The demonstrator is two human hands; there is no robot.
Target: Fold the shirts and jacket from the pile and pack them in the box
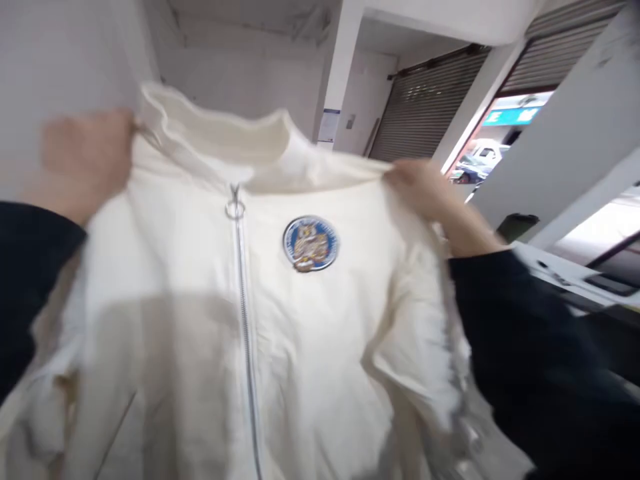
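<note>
A cream zip-up jacket (200, 253) hangs spread out in front of me, its front facing me and its stand-up collar at the top. The zipper (243, 300) is closed up to a ring pull just under the collar. A round blue patch (311, 243) with a brown animal figure sits on the chest. My left hand (87, 157) is closed around one shoulder, blurred by motion. At the opposite shoulder my right hand (420, 190) grips the fabric, with its fingertips mostly hidden. The lower part of the jacket runs out of view.
Behind the jacket are white walls and a pillar with a posted notice (329, 125). A rolled-down shutter (430, 100) stands further right, beside a doorway showing a parked car (473, 170). A white table (555, 273) with dark items lies at the right.
</note>
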